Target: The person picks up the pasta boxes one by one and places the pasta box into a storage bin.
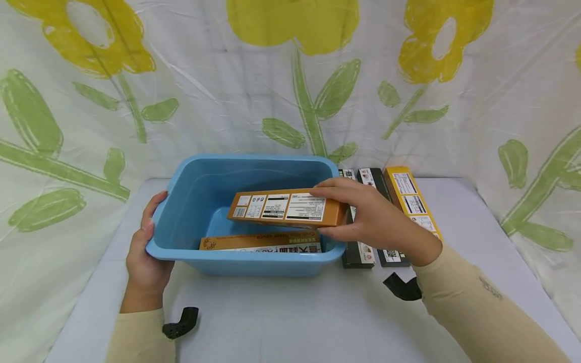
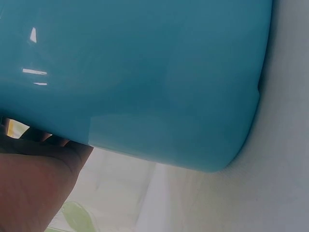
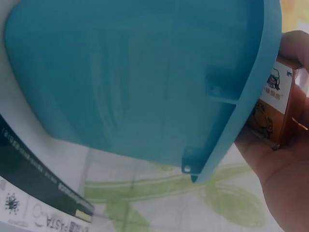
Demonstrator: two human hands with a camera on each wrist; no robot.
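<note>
A blue plastic tub (image 1: 254,268) stands on the table, and my left hand (image 1: 148,254) grips its left rim. In the left wrist view that hand (image 2: 41,169) lies against the tub's outer wall. My right hand (image 1: 369,217) holds an orange pasta box (image 1: 276,206) by its right end, thumb on the near side and fingers over the top. The box slants down to the left within the tub's opening. Below it, another orange box (image 1: 258,241) lies along the tub's near wall. In the right wrist view, the held box's end (image 3: 274,99) shows beyond the tub rim.
Right of the tub lie two dark boxes (image 1: 366,256) (image 1: 394,257) and a yellow-orange box (image 1: 410,196), side by side. A white cloth (image 1: 218,101) with painted flowers hangs behind the table (image 1: 272,322). Black wrist mounts (image 1: 181,322) stick out from both sleeves.
</note>
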